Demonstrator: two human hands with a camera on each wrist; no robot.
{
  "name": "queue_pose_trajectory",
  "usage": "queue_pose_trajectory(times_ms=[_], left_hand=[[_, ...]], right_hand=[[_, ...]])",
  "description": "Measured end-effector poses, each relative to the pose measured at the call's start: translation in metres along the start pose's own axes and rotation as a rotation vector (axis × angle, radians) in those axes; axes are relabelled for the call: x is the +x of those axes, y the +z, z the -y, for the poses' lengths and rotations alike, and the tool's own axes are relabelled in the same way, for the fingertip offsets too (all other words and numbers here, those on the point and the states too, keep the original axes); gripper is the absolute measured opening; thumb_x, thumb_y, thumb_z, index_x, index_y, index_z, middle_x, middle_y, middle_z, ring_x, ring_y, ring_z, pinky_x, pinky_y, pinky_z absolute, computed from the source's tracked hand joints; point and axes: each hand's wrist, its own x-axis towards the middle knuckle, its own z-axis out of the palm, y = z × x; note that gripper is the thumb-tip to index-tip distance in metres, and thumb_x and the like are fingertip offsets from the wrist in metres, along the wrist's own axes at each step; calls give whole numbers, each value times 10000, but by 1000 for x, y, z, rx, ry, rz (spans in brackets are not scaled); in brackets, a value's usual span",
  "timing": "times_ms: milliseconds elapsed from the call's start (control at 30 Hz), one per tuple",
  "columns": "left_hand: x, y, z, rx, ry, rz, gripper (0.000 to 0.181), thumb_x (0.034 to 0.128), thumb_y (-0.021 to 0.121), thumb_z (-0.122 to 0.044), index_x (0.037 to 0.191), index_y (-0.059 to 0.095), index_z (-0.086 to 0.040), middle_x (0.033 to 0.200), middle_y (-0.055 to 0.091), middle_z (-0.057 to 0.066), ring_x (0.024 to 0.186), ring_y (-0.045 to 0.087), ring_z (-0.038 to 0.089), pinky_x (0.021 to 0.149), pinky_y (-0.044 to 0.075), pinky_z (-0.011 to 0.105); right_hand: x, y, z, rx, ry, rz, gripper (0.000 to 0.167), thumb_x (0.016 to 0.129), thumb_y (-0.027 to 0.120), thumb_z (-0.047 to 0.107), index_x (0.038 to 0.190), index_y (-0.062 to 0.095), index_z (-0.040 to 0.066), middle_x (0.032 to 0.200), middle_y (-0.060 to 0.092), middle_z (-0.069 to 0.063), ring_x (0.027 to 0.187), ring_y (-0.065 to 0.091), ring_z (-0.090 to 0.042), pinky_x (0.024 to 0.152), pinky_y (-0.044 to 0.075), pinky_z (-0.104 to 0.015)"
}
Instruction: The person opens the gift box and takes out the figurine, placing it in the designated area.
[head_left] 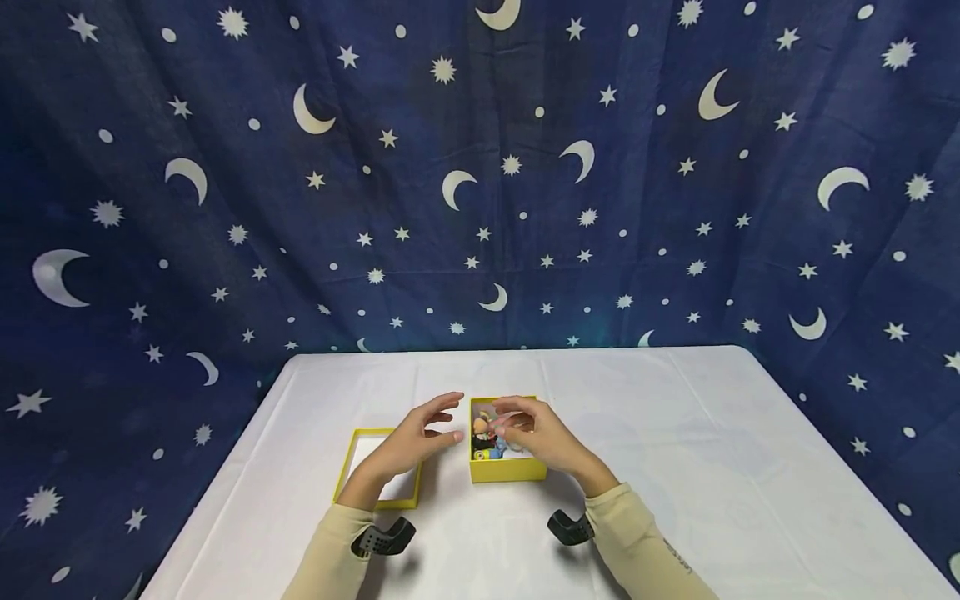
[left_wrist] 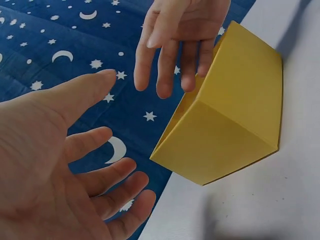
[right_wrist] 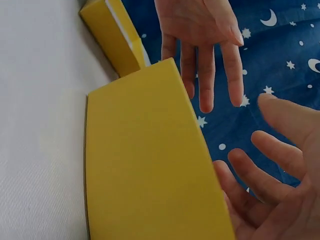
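Note:
A yellow box (head_left: 508, 472) with small figures (head_left: 487, 442) inside stands on the white table in the head view. Over its right part hovers the right hand (head_left: 542, 435), fingers loosely bent, with nothing seen in them. The left hand (head_left: 415, 439) is in the air between the box and a shallow yellow lid (head_left: 398, 504), its fingers spread and empty. In the left wrist view the left hand (left_wrist: 65, 165) lies beside the box (left_wrist: 240, 95), not touching it. The right wrist view has the right hand (right_wrist: 280, 185) next to the box wall (right_wrist: 150, 150), which hides some fingertips.
The lid lies with its white inside up, left of the box and partly behind the left hand. Around them extends the white table (head_left: 675, 433). A dark blue curtain (head_left: 480, 242) with moons and stars hangs behind it.

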Motion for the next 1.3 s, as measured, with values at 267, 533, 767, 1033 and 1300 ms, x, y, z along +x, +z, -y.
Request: queue_pose_trajectory(times_ms=[267, 533, 767, 1033, 1300], left_hand=[[2, 8, 6, 39, -25, 54, 778, 930, 727, -186, 1591, 318, -174, 1592, 375, 212, 1394, 440, 414, 1083, 444, 575], [4, 15, 8, 80, -26, 103, 800, 904, 763, -200, 1578, 348, -80, 1622, 365, 168, 1404, 440, 431, 1095, 452, 590], [4, 18, 10, 93, -12, 111, 725, 920, 747, -185, 1548, 407, -60, 1603, 381, 184, 1364, 472, 437, 1087, 453, 591], [4, 17, 10, 128, -10, 82, 690, 928, 736, -167, 1531, 429, -37, 1592, 382, 217, 1317, 519, 433, 1067, 465, 605], [5, 18, 9, 125, -1, 81, 690, 923, 741, -151, 1528, 432, -33, 1583, 387, 236, 1308, 525, 464, 1068, 454, 638]], right_hand=[[3, 3, -2, -103, -10, 29, 460, 914, 707, 3, 1360, 597, -22, 1292, 649, -238, 1071, 643, -389, 959, 537, -528], [6, 7, -2, -389, -16, 70, 414, 849, 788, 36, 1254, 707, 63, 1224, 734, -83, 1020, 672, -278, 911, 521, -495], [8, 9, -3, -494, -10, 84, 322, 828, 808, 41, 1144, 766, 89, 1024, 773, -23, 849, 678, -152, 789, 523, -298], [11, 8, -4, -506, 7, 119, 240, 837, 799, 35, 1069, 783, 98, 915, 766, -1, 764, 653, -97, 643, 505, -212], [14, 5, -1, -556, 37, 162, 196, 834, 811, 67, 1023, 790, 114, 924, 788, 10, 821, 720, -116, 746, 549, -280]])
